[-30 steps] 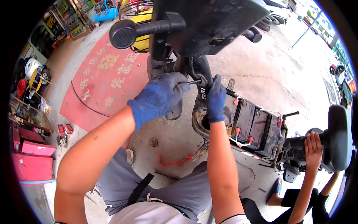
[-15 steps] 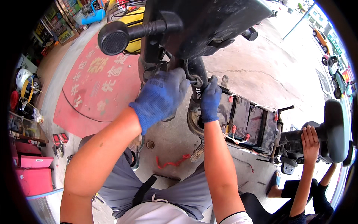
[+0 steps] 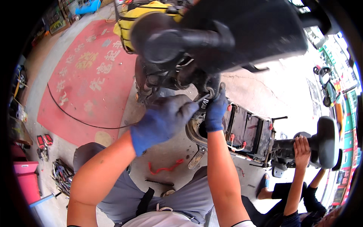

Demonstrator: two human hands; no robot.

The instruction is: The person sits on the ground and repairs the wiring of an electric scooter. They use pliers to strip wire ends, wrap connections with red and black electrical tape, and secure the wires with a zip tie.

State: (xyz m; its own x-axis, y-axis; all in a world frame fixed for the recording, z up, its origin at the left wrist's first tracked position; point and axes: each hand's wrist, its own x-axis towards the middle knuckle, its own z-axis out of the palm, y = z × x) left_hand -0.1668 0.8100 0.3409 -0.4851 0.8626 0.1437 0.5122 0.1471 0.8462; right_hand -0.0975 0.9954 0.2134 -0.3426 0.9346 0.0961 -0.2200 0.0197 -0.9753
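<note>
My left hand, in a blue glove, is closed on a thin metal tool that reaches a metal fitting on the black steering column of a partly dismantled scooter. My right hand, also gloved, is wrapped round that column just beside the fitting. Above them the black front panel and a footpeg-like black arm are blurred. Behind my right hand lies the open battery bay with several batteries and red terminals.
A co-worker's hand rests on the scooter's seat end at right. A faded red mat, a cable and loose tools lie on the floor at left, with pink bins beyond. A red strap lies below.
The front panel has swung up and to the right, uncovering more of the yellow bag in the basket. My left hand has moved lower, with the tool at a steeper angle; the view has shifted.
</note>
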